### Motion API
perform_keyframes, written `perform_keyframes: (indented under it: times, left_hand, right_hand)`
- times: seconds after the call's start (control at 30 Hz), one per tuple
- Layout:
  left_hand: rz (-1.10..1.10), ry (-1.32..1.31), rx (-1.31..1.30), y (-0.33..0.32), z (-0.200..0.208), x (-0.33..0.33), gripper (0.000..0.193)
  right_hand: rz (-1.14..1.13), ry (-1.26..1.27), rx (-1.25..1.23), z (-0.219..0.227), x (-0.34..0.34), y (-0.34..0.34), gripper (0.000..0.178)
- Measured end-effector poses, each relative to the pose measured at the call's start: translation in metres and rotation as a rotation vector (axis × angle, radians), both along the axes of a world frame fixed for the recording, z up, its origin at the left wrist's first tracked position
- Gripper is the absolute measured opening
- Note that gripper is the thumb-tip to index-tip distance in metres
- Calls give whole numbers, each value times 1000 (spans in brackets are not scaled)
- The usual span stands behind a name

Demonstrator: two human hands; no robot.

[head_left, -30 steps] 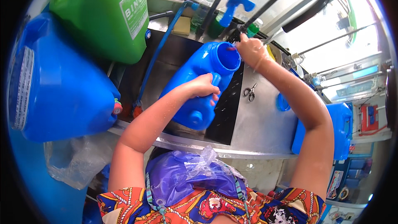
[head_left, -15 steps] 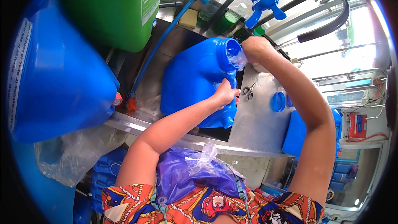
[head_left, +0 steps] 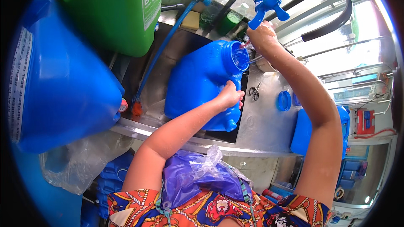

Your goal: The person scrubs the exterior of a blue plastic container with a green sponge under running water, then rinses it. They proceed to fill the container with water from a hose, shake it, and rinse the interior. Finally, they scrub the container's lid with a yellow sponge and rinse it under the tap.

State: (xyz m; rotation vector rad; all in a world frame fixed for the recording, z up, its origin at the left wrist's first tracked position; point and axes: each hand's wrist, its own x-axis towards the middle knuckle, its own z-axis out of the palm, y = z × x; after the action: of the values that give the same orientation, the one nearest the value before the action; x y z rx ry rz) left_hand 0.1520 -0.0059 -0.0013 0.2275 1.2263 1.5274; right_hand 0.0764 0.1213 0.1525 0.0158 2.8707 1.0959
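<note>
A large blue plastic jerry can [head_left: 195,80] lies tilted on the steel counter, its open round mouth facing right. Water shows inside the mouth. My left hand [head_left: 229,95] is closed around the can's moulded handle, just below the mouth. Beyond the mouth, my wet right hand [head_left: 263,38] is raised beside a blue tap handle [head_left: 268,9], which partly covers its fingers. These look curled, but what they hold, if anything, cannot be made out. A small reddish bit and a thin metal rod show between this hand and the mouth.
A green jerry can [head_left: 111,14] and another blue one [head_left: 69,75] crowd the left. A blue hose [head_left: 162,48] crosses the counter [head_left: 263,122]. Scissors [head_left: 254,91] and a blue cap [head_left: 283,101] lie right of the can; another blue can [head_left: 301,132] stands farther right.
My right hand has moved up from the can's mouth toward the tap handle. Water splashing at the mouth has eased. My left hand keeps its grip on the handle.
</note>
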Motion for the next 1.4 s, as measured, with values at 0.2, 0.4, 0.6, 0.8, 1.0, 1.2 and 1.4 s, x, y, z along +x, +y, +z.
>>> perform_keyframes:
  times: [0.2, 0.4, 0.6, 0.8, 1.0, 1.2, 1.4]
  left_hand:
    - [-542, 579, -243, -25, 27, -82, 39]
    - [-356, 1404, -459, -35, 44, -93, 50]
    - [-356, 1490, -476, -33, 56, -96, 50]
    - [-381, 1538, -496, -29, 61, -89, 46]
    - [-440, 1473, -648, -29, 73, -87, 54]
    - [-355, 1300, -648, -7, 60, -70, 59]
    - [-212, 683, -347, 17, 32, -64, 59]
  right_hand:
    - [491, -159, -240, 3, 26, 17, 19]
    - [459, -115, -491, -2, 47, 31, 15]
    - [610, 128, -338, -11, 57, 42, 19]
    - [609, 115, -248, -17, 67, 59, 10]
    - [-88, 80, -250, -20, 87, 65, 18]
    - [-258, -272, -787, -23, 100, 73, 27]
    - [-723, 264, -881, -108, 159, 155, 20]
